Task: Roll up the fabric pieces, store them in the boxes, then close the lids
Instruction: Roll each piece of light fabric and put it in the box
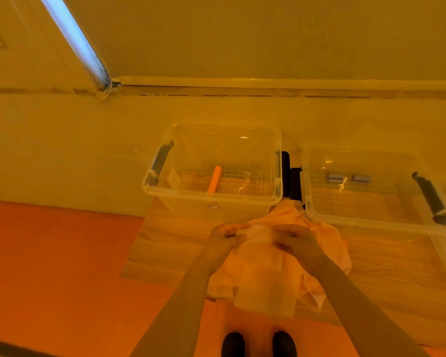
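Note:
My left hand (225, 234) and my right hand (292, 240) both pinch the top edge of a pale sheer fabric piece (265, 292), which hangs down in front of me. Under it lies a heap of pale orange fabric (327, 243) on the wooden surface. Just beyond my hands stands an open clear box (211, 199) with one orange fabric roll (214, 179) inside. To its right is a second open clear box (371, 220) holding two small grey rolls (335, 177).
An orange mat (62, 266) covers the floor at the left and near my dark shoes (258, 343). Both boxes have dark handle clips (431, 197). A wall with a window ledge (268, 83) runs behind the boxes. No lids are recognisable.

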Demonstrator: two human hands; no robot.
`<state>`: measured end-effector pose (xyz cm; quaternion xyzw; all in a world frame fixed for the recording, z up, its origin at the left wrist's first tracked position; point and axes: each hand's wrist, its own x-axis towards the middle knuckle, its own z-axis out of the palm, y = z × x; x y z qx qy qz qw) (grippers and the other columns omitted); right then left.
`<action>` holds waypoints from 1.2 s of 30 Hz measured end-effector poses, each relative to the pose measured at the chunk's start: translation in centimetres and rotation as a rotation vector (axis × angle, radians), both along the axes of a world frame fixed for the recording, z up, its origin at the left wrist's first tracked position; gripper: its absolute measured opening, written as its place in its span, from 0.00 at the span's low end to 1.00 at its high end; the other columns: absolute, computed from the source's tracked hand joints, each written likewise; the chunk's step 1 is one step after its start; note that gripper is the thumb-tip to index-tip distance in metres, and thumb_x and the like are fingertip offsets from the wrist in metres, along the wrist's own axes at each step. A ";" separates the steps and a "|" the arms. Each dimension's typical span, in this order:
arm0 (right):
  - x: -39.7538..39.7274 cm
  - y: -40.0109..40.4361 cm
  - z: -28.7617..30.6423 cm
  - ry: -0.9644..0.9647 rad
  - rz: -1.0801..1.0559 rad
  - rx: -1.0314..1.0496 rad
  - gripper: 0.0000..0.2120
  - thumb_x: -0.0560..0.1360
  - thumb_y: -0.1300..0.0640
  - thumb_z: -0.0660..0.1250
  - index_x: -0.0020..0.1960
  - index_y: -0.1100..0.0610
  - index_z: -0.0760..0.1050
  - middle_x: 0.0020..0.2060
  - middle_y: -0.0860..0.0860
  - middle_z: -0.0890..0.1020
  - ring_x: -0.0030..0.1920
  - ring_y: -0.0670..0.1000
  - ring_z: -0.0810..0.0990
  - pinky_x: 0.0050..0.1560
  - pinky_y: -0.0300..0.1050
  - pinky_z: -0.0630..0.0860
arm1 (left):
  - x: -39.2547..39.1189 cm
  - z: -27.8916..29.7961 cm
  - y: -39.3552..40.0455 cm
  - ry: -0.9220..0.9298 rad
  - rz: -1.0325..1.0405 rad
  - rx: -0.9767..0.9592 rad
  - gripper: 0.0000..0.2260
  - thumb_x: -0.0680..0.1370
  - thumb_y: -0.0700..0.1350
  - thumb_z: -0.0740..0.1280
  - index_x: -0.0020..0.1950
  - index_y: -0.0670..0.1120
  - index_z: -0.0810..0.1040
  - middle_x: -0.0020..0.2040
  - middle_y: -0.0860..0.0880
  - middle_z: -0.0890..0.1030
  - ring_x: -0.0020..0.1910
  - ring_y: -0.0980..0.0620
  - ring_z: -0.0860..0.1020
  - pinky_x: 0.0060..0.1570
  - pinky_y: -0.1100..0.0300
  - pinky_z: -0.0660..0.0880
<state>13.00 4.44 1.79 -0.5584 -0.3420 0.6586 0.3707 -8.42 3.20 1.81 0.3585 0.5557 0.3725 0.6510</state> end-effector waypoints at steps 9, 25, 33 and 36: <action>2.1 2.2 8.0 0.016 0.087 0.201 0.11 0.74 0.67 0.68 0.55 0.60 0.80 0.51 0.56 0.84 0.51 0.54 0.84 0.48 0.46 0.81 | 1.6 8.8 1.7 0.090 -0.001 0.239 0.11 0.75 0.33 0.67 0.56 0.43 0.81 0.43 0.67 0.82 0.50 0.60 0.81 0.55 0.52 0.78; 4.8 8.1 27.3 0.003 0.071 0.673 0.11 0.74 0.69 0.65 0.51 0.56 0.80 0.47 0.54 0.83 0.43 0.50 0.84 0.42 0.40 0.82 | 4.2 26.4 8.2 0.087 0.127 0.724 0.16 0.73 0.32 0.70 0.56 0.48 0.78 0.49 0.49 0.82 0.46 0.55 0.81 0.47 0.62 0.79; 4.6 9.4 37.8 -0.012 0.083 0.860 0.11 0.74 0.71 0.64 0.49 0.57 0.77 0.35 0.46 0.84 0.36 0.45 0.83 0.37 0.37 0.81 | 4.4 35.5 9.6 0.016 0.182 0.925 0.17 0.73 0.31 0.69 0.58 0.46 0.77 0.47 0.50 0.81 0.45 0.55 0.79 0.47 0.60 0.78; 4.8 9.1 39.6 0.012 0.102 0.903 0.10 0.74 0.69 0.65 0.49 0.56 0.77 0.34 0.46 0.84 0.33 0.45 0.82 0.35 0.38 0.80 | 4.1 37.3 9.2 -0.038 0.160 0.957 0.18 0.74 0.31 0.68 0.59 0.46 0.75 0.49 0.49 0.81 0.49 0.50 0.80 0.52 0.51 0.78</action>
